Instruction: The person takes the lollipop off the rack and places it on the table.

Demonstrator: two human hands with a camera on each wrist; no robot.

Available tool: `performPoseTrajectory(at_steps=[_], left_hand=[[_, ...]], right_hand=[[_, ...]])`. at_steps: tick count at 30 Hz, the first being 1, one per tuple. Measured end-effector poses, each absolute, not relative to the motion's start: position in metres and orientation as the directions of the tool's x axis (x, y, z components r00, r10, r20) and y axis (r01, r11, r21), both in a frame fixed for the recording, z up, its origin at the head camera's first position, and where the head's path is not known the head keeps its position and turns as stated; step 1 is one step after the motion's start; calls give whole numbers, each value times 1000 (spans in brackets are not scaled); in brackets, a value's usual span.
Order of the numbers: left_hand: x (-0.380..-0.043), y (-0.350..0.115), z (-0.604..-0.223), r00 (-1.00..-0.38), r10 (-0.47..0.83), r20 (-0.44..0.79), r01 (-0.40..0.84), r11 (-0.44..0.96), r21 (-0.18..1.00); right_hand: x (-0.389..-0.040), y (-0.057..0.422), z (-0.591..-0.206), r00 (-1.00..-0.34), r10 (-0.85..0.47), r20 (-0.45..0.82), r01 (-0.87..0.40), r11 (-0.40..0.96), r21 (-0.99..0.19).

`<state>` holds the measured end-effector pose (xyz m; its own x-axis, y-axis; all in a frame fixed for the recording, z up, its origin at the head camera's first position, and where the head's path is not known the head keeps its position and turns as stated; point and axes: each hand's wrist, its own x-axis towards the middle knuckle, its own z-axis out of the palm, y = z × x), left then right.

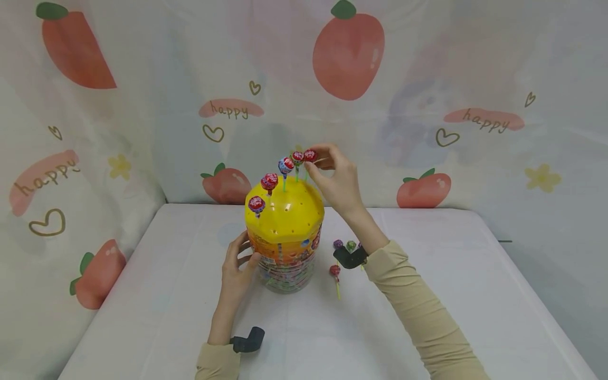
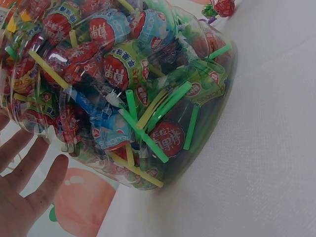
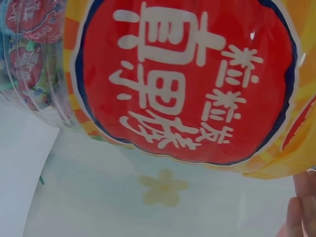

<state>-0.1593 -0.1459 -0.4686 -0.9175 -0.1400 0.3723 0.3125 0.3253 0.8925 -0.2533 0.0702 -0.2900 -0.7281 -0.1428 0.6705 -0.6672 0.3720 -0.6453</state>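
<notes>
A clear jar [image 1: 290, 279] of wrapped lollipops, with a yellow lid [image 1: 285, 211], stands upright on the table. Several lollipops stick up from the lid's left and far edge, among them a blue-and-red one [image 1: 286, 165]. At the lid's far right, my right hand [image 1: 339, 177] pinches a red lollipop [image 1: 310, 155] by its head, its stick pointing down to the lid. My left hand [image 1: 237, 266] rests against the jar's left side, fingers fairly straight and spread in the left wrist view. The right wrist view shows mostly the jar's red label [image 3: 197, 89]; only some fingers [image 3: 306, 197] appear there.
Right of the jar, a red lollipop [image 1: 334, 270] lies on the white table [image 1: 166, 295]. Beyond it are a purple one [image 1: 338, 244] and a green one [image 1: 351, 245], partly behind the right wrist's black camera mount [image 1: 350, 258]. A printed cloth hangs behind the table.
</notes>
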Motion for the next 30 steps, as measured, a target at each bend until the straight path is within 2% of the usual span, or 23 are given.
performPoseTrajectory(at_steps=[9,18,22,30], left_hand=[[-157,-144,-460,-937,-151,316,256,320,912],[-141,-137,-429,-931,-138,339,277,341,898],[-143,-137,-432,-930,-139,339,273,354,895],[-158,-144,-464,-925,-151,349,288,324,901]], right_hand=[[-247,76,-285,-710,-84,699,-684,316,-657],[-229,91,-295,-726,-42,686,-661,317,-680],[-218,97,-303,-746,-30,665,-634,336,-696],[-196,108,-325,-745,-18,667,-617,401,-677]])
